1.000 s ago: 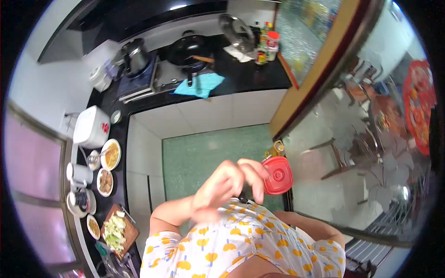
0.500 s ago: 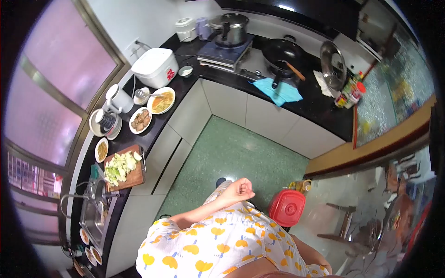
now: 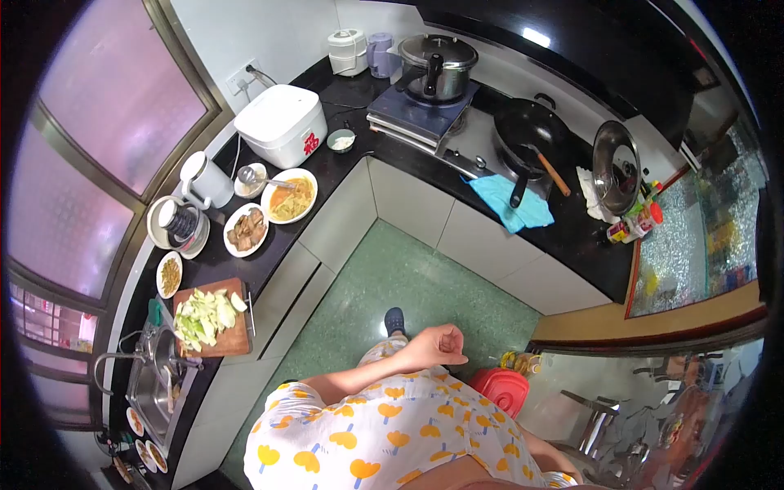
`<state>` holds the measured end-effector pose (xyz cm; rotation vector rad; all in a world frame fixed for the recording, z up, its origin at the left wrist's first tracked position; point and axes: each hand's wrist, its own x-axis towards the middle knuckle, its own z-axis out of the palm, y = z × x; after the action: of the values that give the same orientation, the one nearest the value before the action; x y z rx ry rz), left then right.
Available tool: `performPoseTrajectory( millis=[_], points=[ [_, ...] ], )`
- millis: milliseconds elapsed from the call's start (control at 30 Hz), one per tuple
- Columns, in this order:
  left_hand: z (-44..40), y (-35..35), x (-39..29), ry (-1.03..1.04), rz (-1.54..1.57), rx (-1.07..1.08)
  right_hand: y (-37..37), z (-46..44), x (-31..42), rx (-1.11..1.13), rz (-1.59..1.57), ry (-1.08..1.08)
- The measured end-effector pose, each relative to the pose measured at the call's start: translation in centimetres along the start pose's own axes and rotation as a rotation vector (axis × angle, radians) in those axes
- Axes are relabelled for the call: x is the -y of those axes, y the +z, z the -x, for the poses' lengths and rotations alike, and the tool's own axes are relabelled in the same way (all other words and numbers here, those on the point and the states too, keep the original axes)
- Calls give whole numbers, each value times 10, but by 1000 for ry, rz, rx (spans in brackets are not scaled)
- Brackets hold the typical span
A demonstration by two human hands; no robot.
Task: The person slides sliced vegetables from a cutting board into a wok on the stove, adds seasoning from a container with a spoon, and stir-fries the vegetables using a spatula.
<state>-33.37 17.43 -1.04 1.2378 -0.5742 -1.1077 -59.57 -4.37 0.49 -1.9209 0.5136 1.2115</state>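
My left hand (image 3: pixel 442 346) is held in front of the patterned clothing (image 3: pixel 392 412), above the green floor. Its fingers are curled in, and nothing shows between them. Close to it, on the right, stands a red lidded bin (image 3: pixel 502 390), partly covered by the clothing. Part of my right arm (image 3: pixel 545 454) appears at the lower right, but that hand is out of sight. One dark shoe (image 3: pixel 394 322) is visible on the floor beyond my left hand.
On the left counter lie a cutting board (image 3: pixel 234 341) with chopped greens, dishes of food (image 3: pixel 247 230), a kettle (image 3: pixel 214 184), a rice cooker (image 3: pixel 282 122) and a sink (image 3: pixel 149 400). Across stand a pressure cooker (image 3: pixel 449 80), a wok (image 3: pixel 523 122) and a blue cloth (image 3: pixel 510 204).
The view has shifted forward toward the stove. My left hand has moved slightly right and down, its fingers still curled. The shoe shows more fully, and the red bin is more covered.
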Motion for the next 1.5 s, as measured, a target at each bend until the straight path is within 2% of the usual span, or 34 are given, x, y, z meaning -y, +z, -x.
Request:
performPoseTrajectory(
  millis=[167,233,267,400,467,567,633,667,700,733,767,833,900,1000,1267,1367,1500],
  points=[
    [-32,-55,-35,-55,-128,-12,-31,-45,49,46,100,-29],
    [-36,-75,-54,-3,-143,-53,-42,-62,62,76,164,-51],
    [-40,-86,-62,23,-154,-59,-47,-72,67,101,227,-71],
    [-49,-120,-75,-87,-279,-199,-58,-113,88,168,494,-191],
    [-50,-135,-70,-69,-56,-221,-71,-134,102,181,648,-253],
    [-53,-148,-63,-46,161,-276,-141,-153,126,178,678,-339],
    [-58,-153,-66,-43,245,-306,-193,-149,130,-379,510,-373],
    [-60,-154,-69,-47,277,-317,-230,-120,168,-518,551,-217],
    [-62,-155,-71,-50,310,-329,-257,-139,146,-760,403,-415],
    [-64,-155,-72,-48,331,-346,-288,-137,152,-825,200,-372],
    [-64,-155,-73,-33,338,-380,-319,-131,158,-943,48,-483],
    [-68,-154,-78,9,348,-445,-368,-135,155,-1205,139,-310],
    [-70,-150,-82,72,396,-494,-411,-155,137,-1405,292,-341],
    [-73,-146,-75,140,453,-562,-450,-180,124,-1499,401,-198],
    [-87,-125,-74,121,422,-627,-491,-247,101,-1443,520,135],
    [-93,-115,-77,114,417,-648,-504,-282,79,-1506,449,85],
    [-100,-109,-78,85,396,-636,-504,-262,85,-1523,411,-60]
  ],
)
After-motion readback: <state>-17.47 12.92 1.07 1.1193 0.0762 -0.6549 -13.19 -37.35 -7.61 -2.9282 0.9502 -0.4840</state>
